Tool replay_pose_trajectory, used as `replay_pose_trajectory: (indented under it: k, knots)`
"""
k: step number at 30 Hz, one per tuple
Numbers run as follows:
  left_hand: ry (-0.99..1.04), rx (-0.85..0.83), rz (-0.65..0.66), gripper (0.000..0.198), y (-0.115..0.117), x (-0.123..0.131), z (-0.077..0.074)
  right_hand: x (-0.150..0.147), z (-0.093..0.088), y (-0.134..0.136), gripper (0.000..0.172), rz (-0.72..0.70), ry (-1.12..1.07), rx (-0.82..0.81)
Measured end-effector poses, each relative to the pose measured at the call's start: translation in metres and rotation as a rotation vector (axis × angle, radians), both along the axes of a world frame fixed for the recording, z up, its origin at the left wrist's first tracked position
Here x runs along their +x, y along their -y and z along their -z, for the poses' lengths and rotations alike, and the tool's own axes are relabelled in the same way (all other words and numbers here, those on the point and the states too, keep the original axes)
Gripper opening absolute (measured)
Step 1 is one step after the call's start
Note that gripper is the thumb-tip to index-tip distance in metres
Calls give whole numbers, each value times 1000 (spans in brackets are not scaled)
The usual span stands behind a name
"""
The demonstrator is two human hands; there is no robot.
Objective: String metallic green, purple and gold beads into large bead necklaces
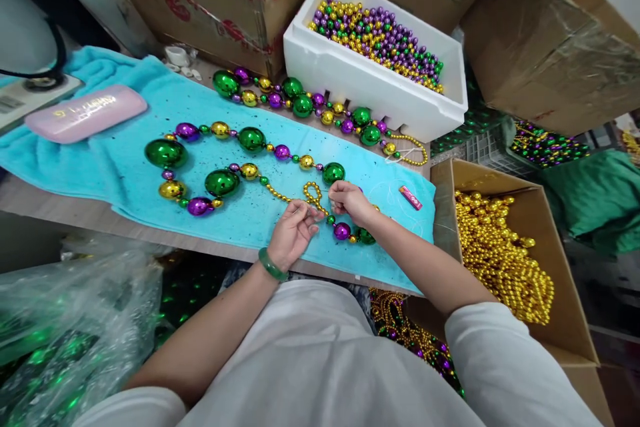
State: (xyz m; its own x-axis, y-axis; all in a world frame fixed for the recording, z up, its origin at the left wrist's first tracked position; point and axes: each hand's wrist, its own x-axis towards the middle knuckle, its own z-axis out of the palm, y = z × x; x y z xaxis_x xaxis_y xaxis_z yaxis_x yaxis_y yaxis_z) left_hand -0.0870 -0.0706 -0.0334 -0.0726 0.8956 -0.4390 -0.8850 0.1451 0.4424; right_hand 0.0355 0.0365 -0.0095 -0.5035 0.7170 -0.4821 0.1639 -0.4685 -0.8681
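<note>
A necklace of large green, purple and gold beads (pixel 251 139) lies in a loop on the blue towel (pixel 165 240), with a strand of small gold beads (pixel 277 195) at its end. My left hand (pixel 291 235), wearing a green bangle (pixel 273 265), is closed at the fingertips on the necklace where the small gold beads meet. Just to its right, my right hand (pixel 350 203) is pinched above the beads; whatever is between its fingertips is too fine to make out. Part of the necklace is hidden under my right hand and forearm.
Behind lie a second bead necklace (pixel 303 106) and a white foam box (pixel 370 73) of small beads. A pink case (pixel 87 112) rests at left, a small pink packet (pixel 411 197) at right. A cardboard box (pixel 565 273) holds gold beads; clear plastic bags (pixel 85 300) fill the lower left.
</note>
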Motion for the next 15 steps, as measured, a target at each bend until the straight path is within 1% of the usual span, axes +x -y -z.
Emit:
replay_pose_trajectory:
  k: [5, 9, 12, 15]
  knots:
    - [66, -54, 10, 11, 1, -2, -3, 4, -3, 0, 21, 2, -55, 23]
    - [77, -88, -17, 4, 0, -6, -1, 3, -6, 4, 23, -24, -111, 59]
    - [52, -104, -15, 7, 0, -9, 1, 3, -6, 8, 25, -45, -144, 80]
    - [42, -142, -19, 13, 0, -12, -1, 4, -4, 8, 24, -30, -153, 86]
